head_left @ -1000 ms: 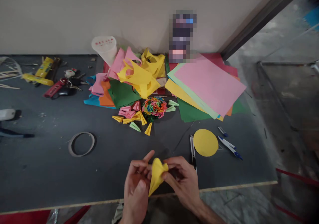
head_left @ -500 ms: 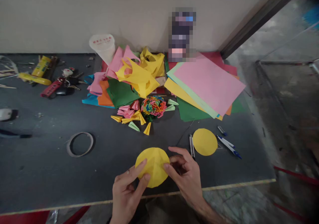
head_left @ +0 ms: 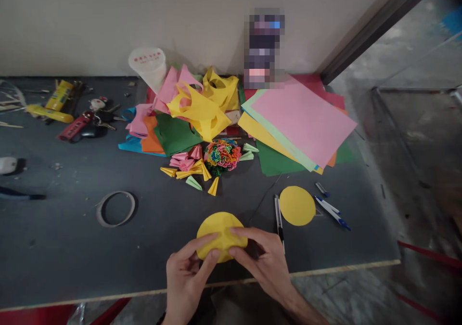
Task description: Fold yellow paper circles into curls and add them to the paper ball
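Note:
Between my two hands is a yellow paper circle (head_left: 221, 223) with creases across it, close to the table's front edge. My left hand (head_left: 193, 267) pinches its left side, index finger on top and thumb at the near rim. On the other side my right hand (head_left: 265, 257) grips it the same way, index finger on the paper and thumb near the lower edge. A second yellow paper circle (head_left: 298, 205) lies flat to the right. Beside that one is a utility knife (head_left: 278, 219), partly behind my right hand.
Folded paper cones (head_left: 195, 170) surround a colourful paper flower ball (head_left: 223, 155). Coloured paper sheets (head_left: 305, 118) are stacked at the back right, cut scraps (head_left: 202, 108) at the back left. A drawing compass (head_left: 331, 212), a tape ring (head_left: 116, 209) and keys (head_left: 104, 119) lie about.
My right index finger has come down onto the paper circle, and the right thumb has moved to its near edge. The circle's near side now looks bent. The left hand has shifted slightly.

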Demonstrator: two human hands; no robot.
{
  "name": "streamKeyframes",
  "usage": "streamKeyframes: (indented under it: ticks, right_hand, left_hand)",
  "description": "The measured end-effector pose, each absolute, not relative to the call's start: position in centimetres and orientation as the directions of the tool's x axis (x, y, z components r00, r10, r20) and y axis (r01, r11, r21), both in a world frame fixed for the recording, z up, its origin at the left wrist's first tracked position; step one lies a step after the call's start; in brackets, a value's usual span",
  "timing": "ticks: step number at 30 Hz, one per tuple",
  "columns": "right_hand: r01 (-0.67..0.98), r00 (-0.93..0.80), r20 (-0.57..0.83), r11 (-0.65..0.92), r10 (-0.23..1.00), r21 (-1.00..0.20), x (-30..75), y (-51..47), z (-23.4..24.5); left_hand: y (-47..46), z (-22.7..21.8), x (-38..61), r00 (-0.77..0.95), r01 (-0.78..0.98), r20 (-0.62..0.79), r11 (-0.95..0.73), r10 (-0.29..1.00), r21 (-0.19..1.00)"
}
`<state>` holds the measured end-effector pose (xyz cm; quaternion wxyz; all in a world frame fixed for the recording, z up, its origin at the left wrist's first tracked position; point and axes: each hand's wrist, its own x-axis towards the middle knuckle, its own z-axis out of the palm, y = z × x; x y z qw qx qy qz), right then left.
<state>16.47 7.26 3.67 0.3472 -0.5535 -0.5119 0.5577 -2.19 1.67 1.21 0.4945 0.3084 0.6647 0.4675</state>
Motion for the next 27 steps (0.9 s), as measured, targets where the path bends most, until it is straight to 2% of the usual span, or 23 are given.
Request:
streamKeyframes:
  ticks: [4,12,20,24,27]
  right_hand:
    - [0.207,-0.173,-0.228,-0.191,0.958,-0.960,16.6,7.6,4.1]
    - [0.231,-0.156,-0.175,-0.136,0.972,-0.964,17.0,7.2,3.4]
    - [0.226,-0.144,0.053,0.085,0.988,-0.971,17.1,7.5,3.0]
    - [0.260,-0.168,0.081,0.123,0.982,-0.958,17.2,7.3,2.8]
    - [0.273,-0.167,0.106,0.149,0.980,-0.951,17.2,7.2,2.6]
  left_hand:
    - [1.9,1.4,-2.4,-0.290,-0.072,-0.375,0.371,0.880,0.926]
    - [2.8,2.1,-2.5,-0.257,0.115,-0.331,0.369,0.908,0.922]
    - [2.6,2.0,-2.6,-0.242,0.267,-0.164,0.228,0.956,0.936]
    - [2.5,1.8,-2.6,-0.240,0.380,-0.029,0.121,0.970,0.917]
    - [2.7,2.0,-2.3,-0.243,0.381,0.023,0.074,0.970,0.921]
